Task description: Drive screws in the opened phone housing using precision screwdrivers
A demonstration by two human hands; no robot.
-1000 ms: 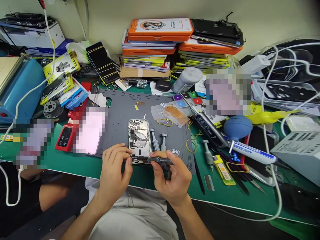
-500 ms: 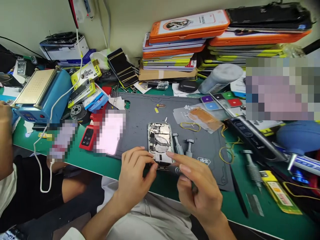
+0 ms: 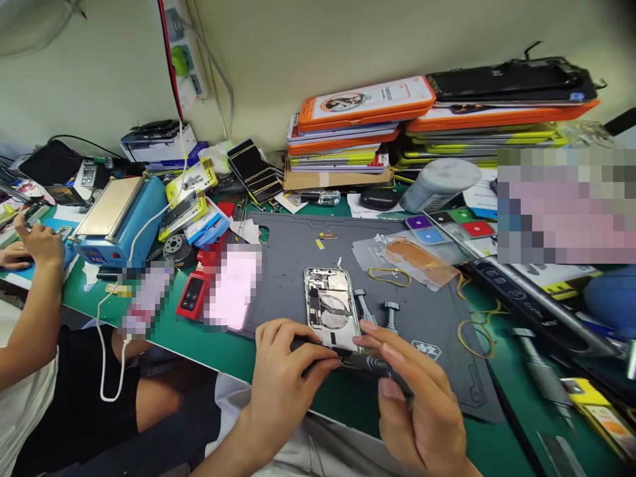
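Because the opened phone (image 3: 334, 306) lies on the grey mat (image 3: 285, 255) with its inner parts bare, just ahead of both hands, a small slip could do harm there. The right hand (image 3: 422, 397) grips a dark, ridged tool (image 3: 376, 366) between thumb and fingers, one end of it at the phone's near edge; should that end skid, it could scrape a board or nick a cable. The left hand (image 3: 291, 377) bends over the same edge, thumb and fingertip close together, though I cannot tell whether they pinch anything; uneven pressure from it might make the phone turn. Both hands partly cover that end, so a misplaced tip could go unnoticed. Ahead of the right hand, two grey screwdrivers (image 3: 365, 307) lie near the phone, where a wide sweep of the knuckles might knock them. Farther ahead of the left hand, a small yellow piece (image 3: 320, 244) could be lost if the mat were jolted.
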